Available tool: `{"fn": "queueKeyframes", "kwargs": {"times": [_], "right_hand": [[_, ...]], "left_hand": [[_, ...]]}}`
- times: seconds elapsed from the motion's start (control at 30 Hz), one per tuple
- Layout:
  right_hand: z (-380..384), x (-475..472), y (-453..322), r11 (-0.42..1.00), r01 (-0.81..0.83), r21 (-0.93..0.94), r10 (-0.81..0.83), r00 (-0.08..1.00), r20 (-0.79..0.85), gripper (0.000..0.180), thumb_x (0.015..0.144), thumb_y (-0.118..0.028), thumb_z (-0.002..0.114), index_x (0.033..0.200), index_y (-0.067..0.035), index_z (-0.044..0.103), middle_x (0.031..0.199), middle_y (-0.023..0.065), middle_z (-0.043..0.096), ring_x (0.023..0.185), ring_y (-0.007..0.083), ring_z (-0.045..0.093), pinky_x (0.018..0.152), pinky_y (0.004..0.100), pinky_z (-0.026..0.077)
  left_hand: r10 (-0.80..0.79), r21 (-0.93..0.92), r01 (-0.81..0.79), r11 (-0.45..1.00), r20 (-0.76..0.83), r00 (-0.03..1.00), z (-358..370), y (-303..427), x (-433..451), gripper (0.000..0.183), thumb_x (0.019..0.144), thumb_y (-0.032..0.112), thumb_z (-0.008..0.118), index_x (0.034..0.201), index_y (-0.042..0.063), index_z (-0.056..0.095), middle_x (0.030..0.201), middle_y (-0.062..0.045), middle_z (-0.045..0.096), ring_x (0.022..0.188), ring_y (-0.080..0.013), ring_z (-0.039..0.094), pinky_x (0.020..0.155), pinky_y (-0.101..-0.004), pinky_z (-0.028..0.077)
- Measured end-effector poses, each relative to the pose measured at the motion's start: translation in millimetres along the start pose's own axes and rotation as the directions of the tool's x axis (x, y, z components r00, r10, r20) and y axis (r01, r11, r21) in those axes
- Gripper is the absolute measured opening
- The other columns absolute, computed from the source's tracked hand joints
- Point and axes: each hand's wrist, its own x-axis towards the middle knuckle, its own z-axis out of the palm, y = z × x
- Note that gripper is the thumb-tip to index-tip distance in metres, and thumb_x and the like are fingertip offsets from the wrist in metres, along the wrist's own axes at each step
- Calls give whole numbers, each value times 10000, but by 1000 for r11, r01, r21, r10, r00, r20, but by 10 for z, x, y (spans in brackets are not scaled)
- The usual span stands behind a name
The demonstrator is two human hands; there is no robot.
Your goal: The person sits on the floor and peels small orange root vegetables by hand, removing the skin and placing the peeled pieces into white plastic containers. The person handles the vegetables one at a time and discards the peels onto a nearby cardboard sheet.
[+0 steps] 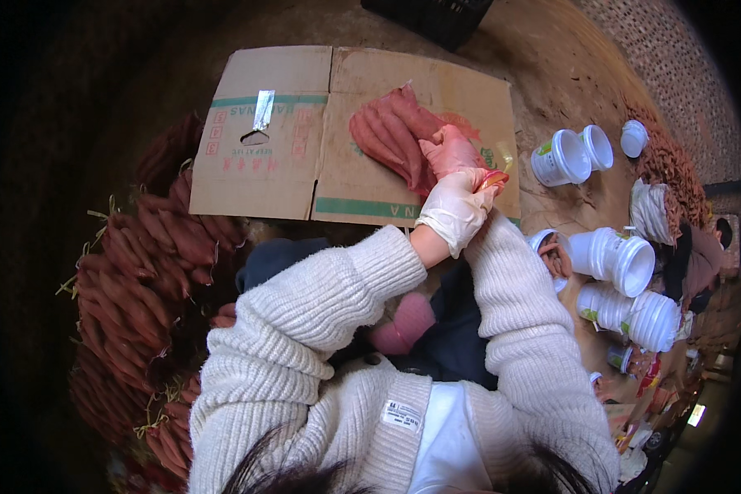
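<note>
A red mesh bag (pixel 389 133) full of long sweet potatoes lies on a flattened cardboard box (pixel 272 179) in front of me. My right hand (pixel 452 149), in a glove that looks pinkish, grips the gathered end of the bag. Just below it, my left hand (pixel 456 210) in a whitish thin glove is closed near the right wrist. Its fingers pinch a small red and yellow strip (pixel 494 180), which I cannot identify. The left hand partly covers the right wrist and the bag's end.
Several filled red mesh bags (pixel 123 302) are heaped on the left, some with straw-coloured ties. White plastic buckets (pixel 559 157) stand to the right; one bucket (pixel 552 253) holds sweet potatoes. Beyond are a loose sweet potato pile (pixel 673 167) and a person (pixel 694 259). A black crate (pixel 432 18) sits ahead.
</note>
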Motion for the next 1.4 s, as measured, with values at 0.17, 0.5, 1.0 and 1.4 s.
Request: {"fn": "queueKeyframes", "kwargs": {"times": [0.17,0.5,1.0,1.4], "right_hand": [[105,-26,62,984,174,-46,-167,978,123,282,828,-223,654,1016,-24,586,907,149,647,846,268,626,726,345,500],[39,41,260,984,120,130,-152,948,278,246,835,-204,643,996,-25,593,886,105,650,816,238,638,657,343,514],[-2697,-983,1449,766,-4,643,-76,992,97,234,919,-233,574,945,-2,607,798,34,608,682,87,551,627,209,453],[-1104,-1709,6128,385,-460,800,865,483,-138,163,850,-94,564,992,-47,628,825,79,642,688,172,602,573,325,472]], "left_hand": [[134,285,-115,952,-48,990,111,93,-105,117,861,-5,559,966,-35,603,820,-52,610,732,-105,520,683,-239,453],[97,282,-93,955,1,995,-13,126,-70,170,894,2,557,1051,-54,588,949,-55,637,817,-79,574,736,-172,473],[35,307,-25,951,-25,999,-113,300,44,216,920,188,554,979,-8,622,825,-40,634,669,-109,564,625,-230,463],[-272,541,289,790,-114,955,51,42,175,443,743,-85,702,1130,-8,499,973,-77,646,830,-116,620,736,-246,523]]}}
